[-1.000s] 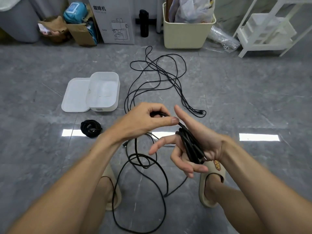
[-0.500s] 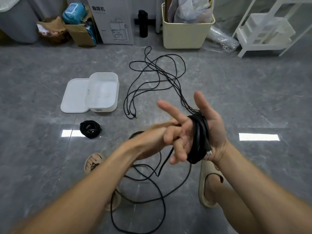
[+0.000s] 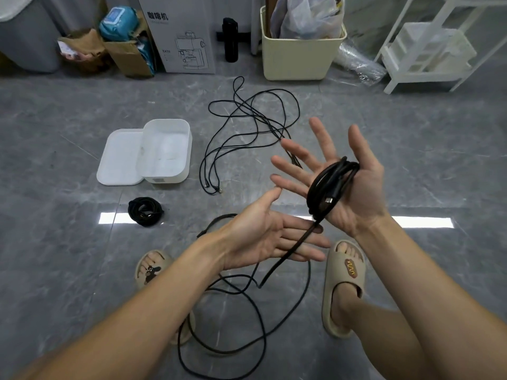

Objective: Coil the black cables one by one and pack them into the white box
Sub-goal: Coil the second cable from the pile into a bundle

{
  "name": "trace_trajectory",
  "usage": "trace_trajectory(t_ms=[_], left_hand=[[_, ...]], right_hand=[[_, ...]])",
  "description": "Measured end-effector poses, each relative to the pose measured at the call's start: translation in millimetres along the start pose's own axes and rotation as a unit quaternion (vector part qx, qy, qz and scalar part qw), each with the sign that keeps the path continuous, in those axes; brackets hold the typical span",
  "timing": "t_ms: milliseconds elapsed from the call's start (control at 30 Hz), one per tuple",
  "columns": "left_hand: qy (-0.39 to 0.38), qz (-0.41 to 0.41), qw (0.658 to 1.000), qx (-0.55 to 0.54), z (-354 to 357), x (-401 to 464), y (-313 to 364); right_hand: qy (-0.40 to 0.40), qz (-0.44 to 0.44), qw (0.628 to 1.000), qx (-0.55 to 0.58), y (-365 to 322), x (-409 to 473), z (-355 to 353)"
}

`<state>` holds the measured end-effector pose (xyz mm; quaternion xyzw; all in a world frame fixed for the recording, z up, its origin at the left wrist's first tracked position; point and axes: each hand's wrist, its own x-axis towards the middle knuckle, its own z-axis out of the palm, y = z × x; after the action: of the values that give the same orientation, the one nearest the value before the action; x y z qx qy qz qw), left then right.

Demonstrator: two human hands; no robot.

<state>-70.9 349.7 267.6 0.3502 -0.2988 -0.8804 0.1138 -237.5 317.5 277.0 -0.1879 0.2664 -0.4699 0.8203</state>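
My right hand (image 3: 363, 200) is held palm up with fingers spread, and a black cable (image 3: 327, 181) is wound in several loops around the palm. A strand from those loops runs down across the straight fingers of my left hand (image 3: 258, 238), which lies palm up just below. The rest of this cable (image 3: 247, 322) trails loose on the floor between my feet. A finished coil (image 3: 145, 211) lies on the floor to the left. Behind it stands the white box (image 3: 164, 178), open and holding nothing, with its lid (image 3: 120, 157) beside it. More loose black cables (image 3: 247, 119) sprawl further back.
My feet in beige slippers (image 3: 344, 272) stand on the grey tiled floor. Along the back are a cream bin (image 3: 296, 60), a coffee-machine carton (image 3: 181, 37), a black bottle (image 3: 230, 39), cardboard boxes (image 3: 129, 54) and a white shelf unit (image 3: 428, 48).
My left hand has let go of the cable, dropped below the right hand and turned palm up. My right hand has rotated so its palm and the wound loops face up.
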Motion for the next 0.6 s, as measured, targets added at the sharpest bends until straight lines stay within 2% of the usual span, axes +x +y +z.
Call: trace_trajectory(t_ms=[133,267,400,500,600], left_hand=[[0.007,-0.020,0.998,0.056,-9,-1,0],[0.067,-0.004,0.983,0.171,-8,-9,8],[0.119,0.004,0.949,0.291,-8,-16,17],[0.129,0.022,0.933,0.336,-11,-22,22],[0.166,0.042,0.917,0.360,-17,-28,29]], right_hand=[[0.071,-0.032,0.984,-0.162,-4,1,4],[0.115,-0.015,0.928,-0.355,6,5,-2],[0.102,0.045,0.901,-0.419,11,7,-6],[0.090,0.101,0.897,-0.420,12,7,-6],[0.077,0.159,0.872,-0.457,15,6,-6]])
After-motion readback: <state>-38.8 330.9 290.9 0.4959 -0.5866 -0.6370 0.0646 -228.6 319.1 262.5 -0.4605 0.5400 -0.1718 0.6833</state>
